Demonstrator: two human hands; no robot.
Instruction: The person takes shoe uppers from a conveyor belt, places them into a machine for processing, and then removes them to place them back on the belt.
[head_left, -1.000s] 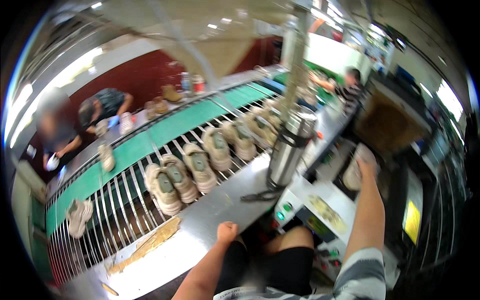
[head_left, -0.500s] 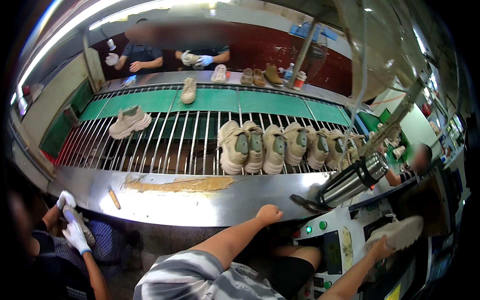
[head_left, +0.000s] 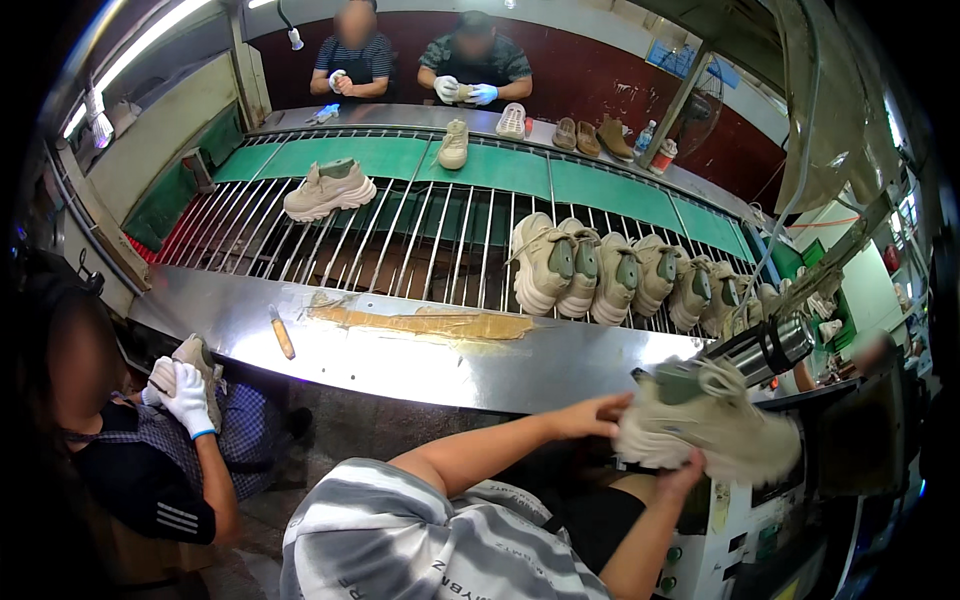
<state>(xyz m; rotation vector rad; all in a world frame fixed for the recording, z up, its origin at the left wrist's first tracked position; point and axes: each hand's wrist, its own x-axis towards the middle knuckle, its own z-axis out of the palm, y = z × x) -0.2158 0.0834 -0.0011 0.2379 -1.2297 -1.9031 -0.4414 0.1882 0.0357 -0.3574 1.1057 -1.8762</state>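
I hold a beige sneaker [head_left: 715, 432] with a grey-green tongue in both hands, just below the steel ledge [head_left: 430, 360]. My left hand [head_left: 592, 415] touches its heel end from the left. My right hand [head_left: 682, 472] cups the sole from underneath. The shoe lies on its side, blurred. Beyond the ledge, a row of several matching beige sneakers [head_left: 590, 270] stands on the roller conveyor [head_left: 400, 240].
A lone sneaker [head_left: 330, 188] lies further left on the rollers. A co-worker at my left, in white gloves [head_left: 185, 395], holds a shoe. Two people work across the green belt [head_left: 560, 180]. A metal cylinder [head_left: 765, 345] and a machine panel [head_left: 760, 540] crowd my right.
My right hand has brought the sneaker in from the far right. My left hand has left the ledge and taken the shoe's heel. The view has swung left.
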